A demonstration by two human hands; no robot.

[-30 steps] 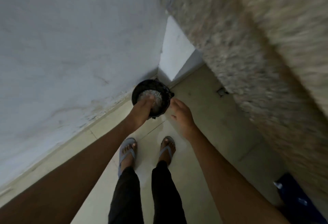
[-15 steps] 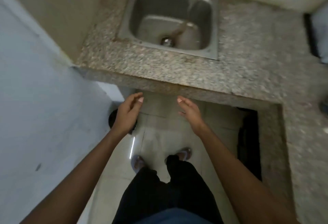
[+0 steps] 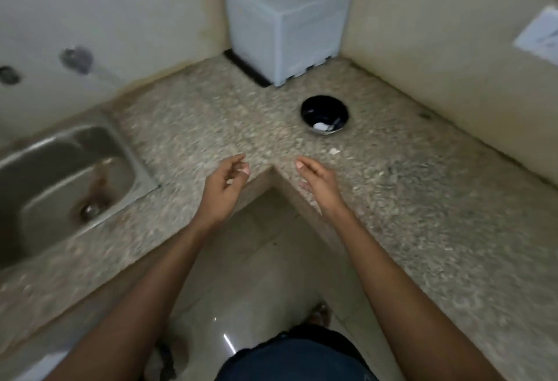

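Observation:
Both of my hands hover empty over the inner corner of an L-shaped speckled granite counter (image 3: 392,199). My left hand (image 3: 225,182) has loosely curled fingers and holds nothing. My right hand (image 3: 318,182) is relaxed with fingers extended, also holding nothing. A black bowl (image 3: 324,117) with something white inside stands on the counter beyond my right hand, well apart from it.
A steel sink (image 3: 60,181) is set into the counter at the left. A white plastic box (image 3: 287,18) stands in the back corner against the wall. A small white scrap (image 3: 334,151) lies near the bowl. Tiled floor (image 3: 256,275) shows below, between the counter arms.
A second ago my hands were at a black container down by the floor. They let go and rose, and my view swung up and right from the sink to the counter corner.

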